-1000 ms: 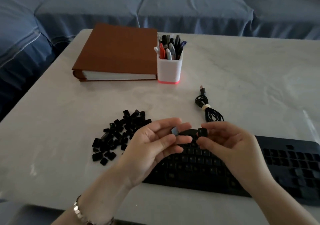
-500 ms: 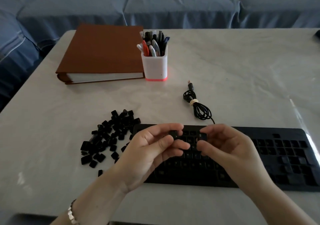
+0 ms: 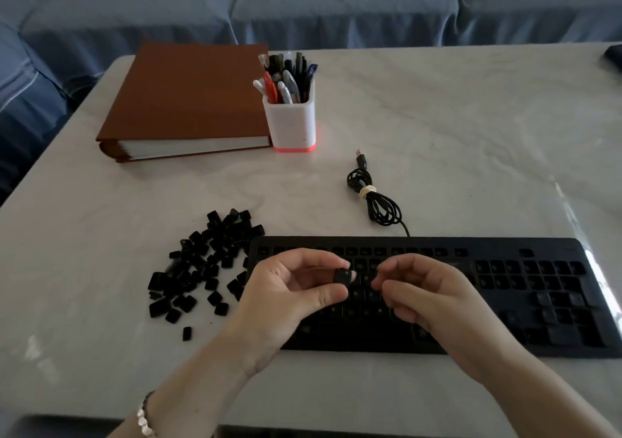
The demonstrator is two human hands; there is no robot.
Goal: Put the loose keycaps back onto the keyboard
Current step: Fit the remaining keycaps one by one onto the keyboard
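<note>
**Left hand pinches one keycap over the keyboard**

The left hand is raised above the left half of the black keyboard. Its grip is closed to a narrow pinch: forefinger and thumb hold a single black keycap by its edges, printed face up. The right hand hovers just beside that keycap, apart from it. Its grip is curled in, with thumb and forefinger tips close together and nothing to be seen between them. Lettered keys show on the keyboard in the gap between the two hands.

The keyboard lies along the near edge of the pale marbled surface. The pile of loose keycaps lies on the surface at the keyboard's left end, its nearest pieces touching that end. One stray keycap sits apart on the near side of the pile.

The keyboard's cable lies bundled behind it, its USB plug pointing away. Farther back, a thick brown album lies flat, and a white pen holder full of pens stands against its right side. A beaded bracelet circles the left wrist. A blue sofa runs behind the surface.
</note>
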